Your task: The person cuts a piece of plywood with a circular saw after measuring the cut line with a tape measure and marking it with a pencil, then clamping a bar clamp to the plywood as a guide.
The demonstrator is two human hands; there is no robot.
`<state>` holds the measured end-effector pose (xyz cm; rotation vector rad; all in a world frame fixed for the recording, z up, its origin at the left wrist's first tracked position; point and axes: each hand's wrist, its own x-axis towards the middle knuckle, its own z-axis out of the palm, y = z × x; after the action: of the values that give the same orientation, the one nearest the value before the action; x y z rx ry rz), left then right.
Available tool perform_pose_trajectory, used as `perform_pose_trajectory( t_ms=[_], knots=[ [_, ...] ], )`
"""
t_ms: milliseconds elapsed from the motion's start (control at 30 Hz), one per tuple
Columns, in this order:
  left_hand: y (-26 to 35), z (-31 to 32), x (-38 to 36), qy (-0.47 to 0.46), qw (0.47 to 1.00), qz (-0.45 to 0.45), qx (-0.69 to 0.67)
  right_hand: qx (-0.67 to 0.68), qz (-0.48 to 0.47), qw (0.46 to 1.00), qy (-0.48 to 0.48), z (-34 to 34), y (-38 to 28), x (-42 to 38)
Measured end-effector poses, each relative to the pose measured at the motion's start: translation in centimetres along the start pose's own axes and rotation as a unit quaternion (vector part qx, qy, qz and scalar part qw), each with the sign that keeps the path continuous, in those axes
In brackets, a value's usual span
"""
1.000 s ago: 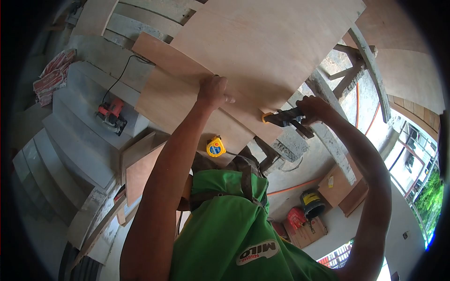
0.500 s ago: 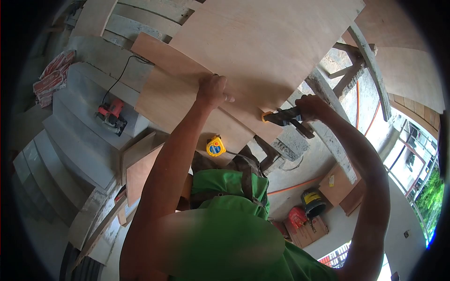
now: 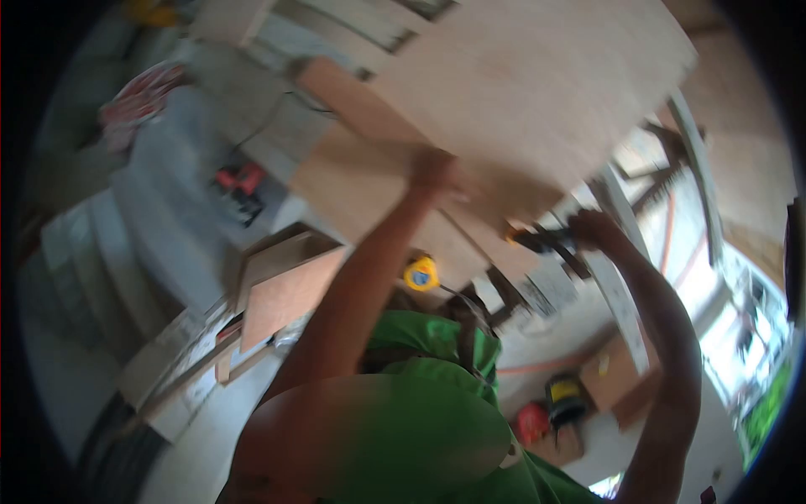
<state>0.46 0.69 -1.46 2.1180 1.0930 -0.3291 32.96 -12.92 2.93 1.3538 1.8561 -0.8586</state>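
Note:
A large plywood sheet point(image 3: 537, 92) lies across another sheet point(image 3: 361, 181), and both fill the upper middle of the blurred view. My left hand point(image 3: 437, 172) grips the near edge of the top sheet. My right hand point(image 3: 592, 228) is closed around a black tool with a yellow tip point(image 3: 537, 239), held against the sheet's edge to the right. A yellow tape measure point(image 3: 421, 274) sits just below the sheets, between my arms. My green shirt point(image 3: 420, 403) fills the bottom of the view.
Concrete steps point(image 3: 159, 218) descend on the left, with a red power saw point(image 3: 239, 181) and its cable on one. Red and white bags point(image 3: 143, 97) lie further up. Plywood offcuts point(image 3: 290, 294) lean below. A black and yellow bucket point(image 3: 564, 393) and wooden trestle legs point(image 3: 621, 277) stand on the right.
The view has swung and blurred, so everything sits further right and lower. My left hand stays on the sheet's edge and my right hand stays on the tool.

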Motion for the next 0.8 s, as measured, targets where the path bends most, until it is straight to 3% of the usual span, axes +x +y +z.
perform_pose_trajectory(
  t_ms=[33,133,167,200,300,533,667,800],
  knots=[
    [-0.3,0.6,-0.4,0.098,0.994,0.041,0.034,-0.026,0.000,0.999,-0.046,-0.9,-0.2,-0.1],
    [-1.0,3.5,0.2,0.182,0.981,0.020,0.055,-0.044,-0.034,0.998,-0.018,4.6,3.7,2.2],
    [-0.3,1.8,0.7,0.020,0.998,-0.036,0.040,-0.039,-0.073,0.997,0.001,3.7,3.6,1.3],
    [0.2,1.7,-0.3,0.076,0.996,-0.023,0.041,-0.047,-0.071,0.996,-0.002,1.3,1.9,0.0],
    [0.3,1.3,-0.7,0.085,0.994,-0.017,0.072,-0.042,-0.051,0.998,0.003,1.8,1.9,1.2],
    [2.0,0.2,-1.2,0.030,0.994,-0.048,0.093,-0.057,-0.022,0.998,0.006,-0.6,0.1,0.3],
    [1.9,-0.9,-1.4,-0.003,0.995,-0.054,0.086,-0.034,-0.065,0.997,0.028,-1.1,0.0,-0.5],
    [1.2,0.7,-0.9,0.017,0.995,-0.046,0.086,-0.039,-0.040,0.998,0.012,-0.3,0.6,0.6]
  ],
)
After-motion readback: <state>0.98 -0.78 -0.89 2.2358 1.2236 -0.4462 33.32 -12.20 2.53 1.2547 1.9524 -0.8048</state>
